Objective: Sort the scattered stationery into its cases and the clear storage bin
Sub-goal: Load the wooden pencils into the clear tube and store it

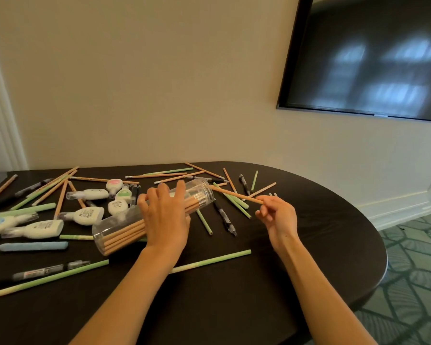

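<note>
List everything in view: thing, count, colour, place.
clear tube case: one, transparent, lying on its side at table centre, holding tan pencils
tan pencils: many, scattered across the far table
green pencils: several, pale green, scattered
black pens: several, scattered
correction-fluid bottles: several, white, left side
correction tape dispensers: a few, white, left of centre
table: one, dark brown
screen: one, black, on wall
left hand: on the case
right hand: fingers pinching a tan pencil
</note>
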Motion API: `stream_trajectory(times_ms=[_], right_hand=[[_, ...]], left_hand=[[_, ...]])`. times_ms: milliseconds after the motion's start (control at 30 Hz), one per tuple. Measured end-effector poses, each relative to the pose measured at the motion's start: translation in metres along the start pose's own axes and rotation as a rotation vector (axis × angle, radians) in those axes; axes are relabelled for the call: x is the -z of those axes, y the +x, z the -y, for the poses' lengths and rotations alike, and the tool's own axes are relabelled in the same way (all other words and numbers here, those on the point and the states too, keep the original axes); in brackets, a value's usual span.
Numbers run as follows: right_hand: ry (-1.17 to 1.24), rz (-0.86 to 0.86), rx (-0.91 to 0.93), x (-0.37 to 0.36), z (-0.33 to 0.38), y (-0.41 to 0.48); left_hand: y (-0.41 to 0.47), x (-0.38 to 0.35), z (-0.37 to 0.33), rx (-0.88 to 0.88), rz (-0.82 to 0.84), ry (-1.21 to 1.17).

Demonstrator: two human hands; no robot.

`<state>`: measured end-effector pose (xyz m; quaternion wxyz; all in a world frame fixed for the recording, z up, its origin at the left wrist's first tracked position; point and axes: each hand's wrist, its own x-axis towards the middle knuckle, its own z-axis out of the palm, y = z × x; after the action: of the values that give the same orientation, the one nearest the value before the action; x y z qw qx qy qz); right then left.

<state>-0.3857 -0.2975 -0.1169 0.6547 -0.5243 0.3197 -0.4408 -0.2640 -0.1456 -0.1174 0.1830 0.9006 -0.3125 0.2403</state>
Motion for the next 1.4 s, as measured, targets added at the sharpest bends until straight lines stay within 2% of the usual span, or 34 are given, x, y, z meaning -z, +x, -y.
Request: stream_trajectory(times_ms=[133, 267, 433, 567, 767, 833, 900, 967, 1067, 1133, 1200, 1267, 1400], right_hand=[[0.172, -0.149, -0.015, 0.001, 0.003, -0.001], [0.276, -0.159, -0.054, 0.001, 0.004, -0.002], [0.054, 0.018, -0.097, -0.012, 0.0, -0.003], [-0.111, 0.083, -0.085, -0.039, -0.012, -0.008], [-0.141, 0.488, -0.116, -0.062, -0.02, -0.032], [-0.103, 0.534, -0.126, -0.059, -0.02, -0.03], [-0.059, 0.46, -0.111, -0.052, -0.018, -0.026], [-0.124, 0.271, -0.032, -0.041, -0.013, -0.019], [-0.506, -0.117, 0.175, -0.009, -0.011, 0.007], [-0.806, -0.306, 0.219, 0.019, -0.013, 0.028], [-1.016, -0.362, 0.123, 0.041, -0.014, 0.042], [-1.136, -0.34, 0.001, 0.055, -0.019, 0.053], [-1.187, -0.304, -0.043, 0.059, -0.024, 0.067]], left_hand=[[0.003, 0.002, 0.008, 0.032, 0.016, 0.001], [0.004, 0.003, 0.013, 0.057, 0.012, 0.002], [-0.005, 0.002, 0.004, -0.017, 0.039, -0.016], [-0.013, 0.001, -0.011, -0.098, 0.055, -0.004], [-0.014, 0.002, -0.01, -0.099, 0.066, 0.044], [-0.014, 0.003, -0.009, -0.088, 0.072, 0.053], [-0.014, 0.003, -0.01, -0.088, 0.077, 0.057], [-0.014, 0.001, -0.01, -0.096, 0.08, 0.06], [-0.013, -0.003, -0.013, -0.102, 0.077, 0.062], [-0.013, -0.005, -0.017, -0.115, 0.075, 0.063], [-0.013, -0.007, -0.02, -0.123, 0.079, 0.062], [-0.012, -0.008, -0.022, -0.128, 0.083, 0.065], [-0.012, -0.01, -0.024, -0.13, 0.087, 0.07]])
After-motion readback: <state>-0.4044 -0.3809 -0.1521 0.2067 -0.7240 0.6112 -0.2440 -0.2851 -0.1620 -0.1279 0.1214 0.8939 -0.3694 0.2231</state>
